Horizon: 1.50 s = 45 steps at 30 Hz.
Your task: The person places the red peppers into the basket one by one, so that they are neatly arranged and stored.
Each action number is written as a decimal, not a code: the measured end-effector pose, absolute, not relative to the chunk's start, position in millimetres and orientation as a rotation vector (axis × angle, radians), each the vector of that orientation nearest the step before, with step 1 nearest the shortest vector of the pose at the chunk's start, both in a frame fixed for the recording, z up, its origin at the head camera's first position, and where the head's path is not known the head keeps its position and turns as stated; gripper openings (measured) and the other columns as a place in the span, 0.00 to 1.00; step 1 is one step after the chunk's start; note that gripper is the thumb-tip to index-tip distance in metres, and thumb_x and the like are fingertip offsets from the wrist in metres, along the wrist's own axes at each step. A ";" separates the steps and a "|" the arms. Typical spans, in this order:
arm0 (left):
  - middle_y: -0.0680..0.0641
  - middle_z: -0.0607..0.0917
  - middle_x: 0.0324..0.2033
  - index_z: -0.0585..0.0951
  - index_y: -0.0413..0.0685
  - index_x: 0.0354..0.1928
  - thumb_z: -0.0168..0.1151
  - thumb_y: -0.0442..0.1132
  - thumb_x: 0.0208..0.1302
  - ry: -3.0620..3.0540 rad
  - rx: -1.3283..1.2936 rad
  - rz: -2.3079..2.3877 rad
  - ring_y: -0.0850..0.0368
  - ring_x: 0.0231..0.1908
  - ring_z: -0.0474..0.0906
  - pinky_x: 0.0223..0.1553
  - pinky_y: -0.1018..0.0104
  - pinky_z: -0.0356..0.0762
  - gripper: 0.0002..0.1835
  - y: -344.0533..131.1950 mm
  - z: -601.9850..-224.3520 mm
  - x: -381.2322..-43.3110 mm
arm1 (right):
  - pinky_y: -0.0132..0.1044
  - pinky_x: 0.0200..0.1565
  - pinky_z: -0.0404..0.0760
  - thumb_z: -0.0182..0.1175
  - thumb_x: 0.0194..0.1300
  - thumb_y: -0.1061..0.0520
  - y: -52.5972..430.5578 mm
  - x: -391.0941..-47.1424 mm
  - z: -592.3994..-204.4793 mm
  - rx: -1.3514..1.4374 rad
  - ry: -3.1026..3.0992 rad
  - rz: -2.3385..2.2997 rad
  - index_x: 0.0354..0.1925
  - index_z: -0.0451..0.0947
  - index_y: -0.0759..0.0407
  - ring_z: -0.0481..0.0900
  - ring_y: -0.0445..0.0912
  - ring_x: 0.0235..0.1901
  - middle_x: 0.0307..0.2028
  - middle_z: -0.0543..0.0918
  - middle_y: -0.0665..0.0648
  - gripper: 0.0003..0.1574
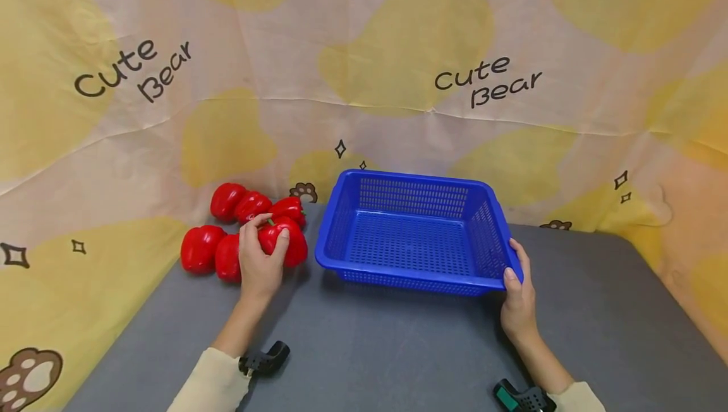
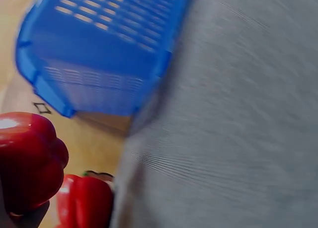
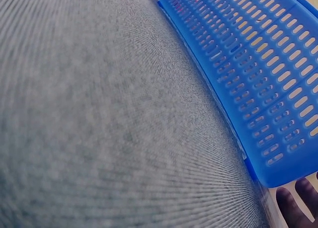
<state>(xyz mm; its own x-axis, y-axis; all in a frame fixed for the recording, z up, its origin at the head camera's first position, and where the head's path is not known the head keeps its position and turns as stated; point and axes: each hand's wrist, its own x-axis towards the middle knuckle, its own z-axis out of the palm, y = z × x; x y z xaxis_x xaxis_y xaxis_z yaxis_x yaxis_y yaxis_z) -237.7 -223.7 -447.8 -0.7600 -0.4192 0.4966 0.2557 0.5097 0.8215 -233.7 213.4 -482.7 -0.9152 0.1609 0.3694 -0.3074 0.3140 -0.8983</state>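
Observation:
My left hand [image 1: 261,268] grips a red bell pepper [image 1: 293,246], thumb on its near side and fingers over the top. In the left wrist view this bell pepper [image 2: 31,161] fills the lower left, with another red pepper [image 2: 88,202] below it. To the right stands a blue perforated plastic basket [image 1: 409,275] with nothing inside. My right hand [image 1: 520,304] holds its right rim near the front corner, thumb on top. In the right wrist view, dark fingertips [image 3: 290,208] show at the end of the basket's wall [image 3: 277,174].
Several more red bell peppers [image 1: 203,249] lie grouped at the left of the grey table [image 1: 398,349], around and behind my left hand. A fabric backdrop [image 1: 398,45] with "Cute Bear" lettering rises behind the table. Black devices [image 1: 265,359] are strapped on both wrists.

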 end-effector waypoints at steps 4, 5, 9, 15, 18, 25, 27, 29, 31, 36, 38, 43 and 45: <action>0.45 0.75 0.62 0.69 0.48 0.64 0.71 0.42 0.60 -2.044 0.118 -1.365 0.57 0.60 0.71 0.48 0.74 0.78 0.32 -222.6 -432.3 -236.6 | 0.16 0.57 0.66 0.37 0.74 0.48 214.5 -235.1 -482.0 0.112 -2.223 1.616 0.78 0.53 0.39 0.66 0.33 0.61 0.75 0.63 0.58 0.36; 0.46 0.75 0.62 0.68 0.48 0.64 0.70 0.42 0.61 -2.036 0.116 -1.398 0.58 0.60 0.71 0.47 0.78 0.77 0.32 -222.0 -428.8 -236.7 | 0.17 0.58 0.66 0.37 0.74 0.48 214.6 -235.3 -481.4 0.105 -2.232 1.612 0.78 0.52 0.39 0.66 0.34 0.62 0.76 0.62 0.58 0.36; 0.50 0.75 0.65 0.67 0.47 0.62 0.69 0.40 0.62 -1.991 0.105 -1.512 0.58 0.61 0.72 0.46 0.83 0.77 0.30 -217.9 -413.3 -235.8 | 0.34 0.68 0.68 0.37 0.74 0.48 213.8 -235.7 -479.6 0.081 -2.268 1.610 0.79 0.51 0.39 0.66 0.46 0.68 0.77 0.60 0.57 0.37; 0.55 0.73 0.68 0.67 0.52 0.53 0.70 0.39 0.61 -1.887 0.088 -1.665 0.57 0.64 0.71 0.49 0.79 0.80 0.24 -207.5 -383.4 -233.5 | 0.48 0.71 0.66 0.38 0.74 0.48 212.7 -236.0 -482.8 0.079 -2.279 1.601 0.79 0.50 0.38 0.63 0.54 0.71 0.78 0.58 0.58 0.37; 0.53 0.74 0.67 0.67 0.53 0.49 0.69 0.39 0.62 -1.872 0.048 -1.729 0.55 0.64 0.72 0.49 0.79 0.81 0.20 -200.0 -369.9 -235.3 | 0.32 0.65 0.67 0.38 0.74 0.48 212.8 -234.8 -484.6 0.068 -2.266 1.604 0.79 0.52 0.38 0.65 0.48 0.68 0.77 0.60 0.57 0.37; 0.49 0.78 0.64 0.68 0.46 0.54 0.69 0.40 0.62 -1.918 -0.019 -1.786 0.52 0.60 0.77 0.44 0.77 0.84 0.24 -178.6 -350.2 -242.5 | 0.32 0.64 0.67 0.37 0.74 0.47 210.4 -232.0 -489.9 0.068 -2.277 1.601 0.79 0.51 0.39 0.65 0.54 0.69 0.77 0.60 0.59 0.37; 0.47 0.80 0.61 0.69 0.44 0.58 0.70 0.41 0.62 -1.934 -0.036 -1.759 0.52 0.57 0.79 0.43 0.76 0.84 0.27 -173.7 -347.9 -244.9 | 0.41 0.68 0.67 0.37 0.74 0.47 208.9 -231.6 -491.6 0.078 -2.281 1.605 0.79 0.51 0.39 0.64 0.56 0.70 0.77 0.59 0.59 0.37; 0.46 0.82 0.58 0.72 0.47 0.62 0.70 0.43 0.62 -1.960 -0.049 -1.718 0.53 0.54 0.79 0.44 0.73 0.85 0.28 -168.9 -346.8 -246.6 | 0.48 0.69 0.67 0.37 0.74 0.47 207.5 -231.5 -492.8 0.087 -2.282 1.611 0.79 0.50 0.39 0.64 0.57 0.70 0.77 0.59 0.59 0.37; 0.47 0.82 0.56 0.74 0.51 0.64 0.71 0.43 0.61 -1.990 -0.078 -1.667 0.53 0.54 0.80 0.46 0.66 0.87 0.30 -164.0 -347.5 -249.7 | 0.48 0.69 0.67 0.37 0.74 0.46 206.7 -231.8 -493.0 0.093 -2.276 1.613 0.79 0.50 0.39 0.65 0.56 0.70 0.77 0.59 0.59 0.37; 0.47 0.80 0.60 0.75 0.56 0.68 0.72 0.45 0.58 -2.102 -0.137 -1.531 0.50 0.59 0.76 0.52 0.47 0.86 0.33 -152.3 -352.3 -256.5 | 0.26 0.62 0.67 0.37 0.74 0.46 207.8 -231.5 -489.7 0.093 -2.256 1.618 0.79 0.51 0.39 0.67 0.46 0.67 0.77 0.61 0.57 0.37; 0.46 0.79 0.61 0.76 0.56 0.67 0.72 0.47 0.58 -2.146 -0.134 -1.489 0.49 0.59 0.75 0.52 0.45 0.85 0.33 -148.4 -353.6 -257.7 | 0.22 0.59 0.66 0.37 0.74 0.47 209.3 -231.7 -487.7 0.095 -2.250 1.613 0.79 0.52 0.39 0.66 0.40 0.65 0.76 0.61 0.57 0.37; 0.46 0.77 0.63 0.76 0.56 0.67 0.73 0.47 0.58 -2.227 -0.151 -1.407 0.48 0.62 0.74 0.52 0.45 0.86 0.34 -139.5 -354.7 -262.4 | 0.26 0.61 0.67 0.37 0.74 0.48 213.6 -234.7 -484.0 0.105 -2.226 1.598 0.79 0.52 0.39 0.66 0.35 0.64 0.76 0.62 0.56 0.37; 0.46 0.76 0.64 0.75 0.56 0.67 0.74 0.46 0.57 -2.268 -0.159 -1.366 0.47 0.64 0.73 0.52 0.45 0.86 0.35 -136.6 -355.9 -264.9 | 0.26 0.61 0.66 0.37 0.74 0.48 214.5 -235.7 -482.9 0.110 -2.227 1.596 0.79 0.52 0.39 0.65 0.35 0.64 0.76 0.61 0.56 0.37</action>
